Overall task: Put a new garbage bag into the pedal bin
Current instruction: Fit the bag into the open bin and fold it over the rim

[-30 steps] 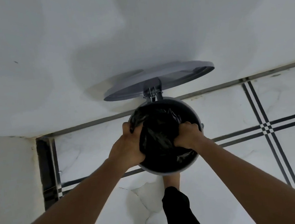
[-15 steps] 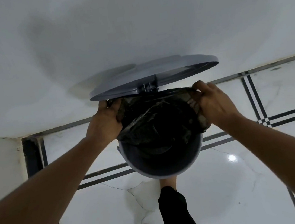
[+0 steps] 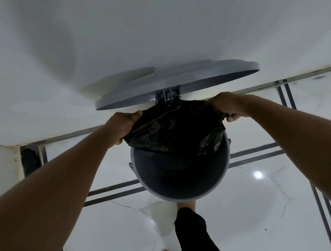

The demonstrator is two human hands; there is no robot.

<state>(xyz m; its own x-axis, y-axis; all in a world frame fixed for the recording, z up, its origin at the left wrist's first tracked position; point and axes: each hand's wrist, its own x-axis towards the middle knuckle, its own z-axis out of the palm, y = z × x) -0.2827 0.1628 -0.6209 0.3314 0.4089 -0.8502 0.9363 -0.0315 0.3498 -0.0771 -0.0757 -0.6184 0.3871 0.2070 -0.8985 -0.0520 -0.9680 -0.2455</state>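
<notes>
The left hand (image 3: 124, 126) and the right hand (image 3: 227, 106) are each gripping a side of the black garbage bag (image 3: 173, 130), stretching it over the far half of the open pedal bin (image 3: 188, 193). The bag is hiding the fingertips. A foot (image 3: 187, 205) is poking under the bin, pedal hidden. The lid (image 3: 176, 80) is standing up.

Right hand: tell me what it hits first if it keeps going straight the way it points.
Probably the raised grey lid, near its hinge; the right hand grips the black bag just below it. Depth is unclear.
</notes>
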